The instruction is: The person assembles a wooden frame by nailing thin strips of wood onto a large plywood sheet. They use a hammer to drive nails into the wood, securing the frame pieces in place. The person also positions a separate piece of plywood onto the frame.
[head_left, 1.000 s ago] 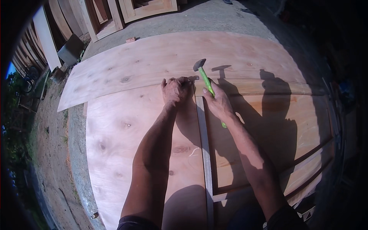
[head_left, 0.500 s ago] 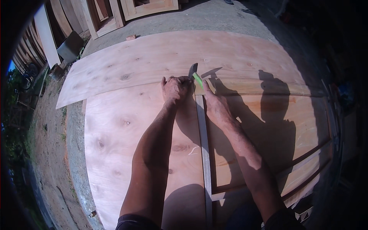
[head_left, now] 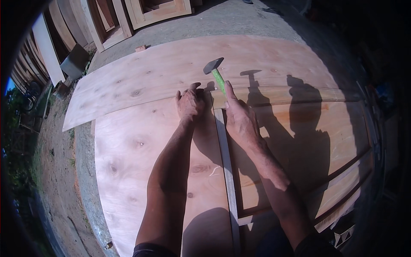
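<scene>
My right hand (head_left: 242, 122) grips a hammer (head_left: 218, 77) by its green handle, the thumb laid along it. The dark metal head is raised above the plywood. My left hand (head_left: 190, 103) rests at the seam between two plywood pieces, left of the hammer, its fingers curled; whatever they hold, if anything, is hidden. Under it are a large plywood sheet (head_left: 128, 158) and, beyond, a long plywood strip (head_left: 171, 77). To the right, a wooden frame (head_left: 226, 158) with recessed panels lies beside the sheet, in the shadow of my body and arm.
Door-like wooden frames (head_left: 160, 17) stand at the far side, with boards (head_left: 49, 47) leaning at the far left. A small wood block (head_left: 141, 49) sits by the strip's far edge. Concrete ground (head_left: 231, 21) lies beyond, and dirt (head_left: 55, 171) runs along the left.
The hammer has been lifted up and its head has swung away from my left hand. My left hand has shifted slightly left and nearer to me.
</scene>
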`<state>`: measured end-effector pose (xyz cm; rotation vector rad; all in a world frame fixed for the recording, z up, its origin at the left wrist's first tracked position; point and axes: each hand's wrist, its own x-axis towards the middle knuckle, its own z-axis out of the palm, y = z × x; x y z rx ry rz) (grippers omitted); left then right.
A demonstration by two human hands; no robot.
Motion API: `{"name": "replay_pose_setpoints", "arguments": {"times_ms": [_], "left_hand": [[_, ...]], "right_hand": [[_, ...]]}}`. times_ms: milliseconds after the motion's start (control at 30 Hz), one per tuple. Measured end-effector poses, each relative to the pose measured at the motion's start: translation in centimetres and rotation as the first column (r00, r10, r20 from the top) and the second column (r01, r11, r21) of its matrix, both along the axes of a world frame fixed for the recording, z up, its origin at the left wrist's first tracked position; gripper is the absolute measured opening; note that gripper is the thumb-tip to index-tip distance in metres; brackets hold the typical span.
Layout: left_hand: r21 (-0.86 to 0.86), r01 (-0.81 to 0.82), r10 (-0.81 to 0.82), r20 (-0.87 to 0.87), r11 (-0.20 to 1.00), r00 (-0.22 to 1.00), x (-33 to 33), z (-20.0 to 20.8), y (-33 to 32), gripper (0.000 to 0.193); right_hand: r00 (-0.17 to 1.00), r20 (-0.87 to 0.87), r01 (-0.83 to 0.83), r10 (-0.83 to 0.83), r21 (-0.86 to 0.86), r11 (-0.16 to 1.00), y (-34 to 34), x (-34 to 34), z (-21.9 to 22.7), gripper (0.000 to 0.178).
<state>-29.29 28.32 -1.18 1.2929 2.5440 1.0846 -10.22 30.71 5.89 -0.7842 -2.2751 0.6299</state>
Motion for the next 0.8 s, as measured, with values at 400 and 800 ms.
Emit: {"name": "replay_pose_setpoints", "arguments": {"times_ms": [400, 800], "left_hand": [[-0.111, 0.005, -0.013, -0.072, 0.994, 0.997, 0.7, 0.4, 0.4, 0.041], [0.179, 0.207, -0.236, 0.165, 0.962, 0.958, -0.4, -1.6, -4.7, 0.057]], "right_hand": [[0.998, 0.055, -0.012, 0.014, -0.042, 0.999, -0.4, 0.2, -2.0, 0.073], [0.789, 0.610, 0.160, 0.081, -0.330, 0.930, -4.2, -0.4, 0.2, 0.088]]}}
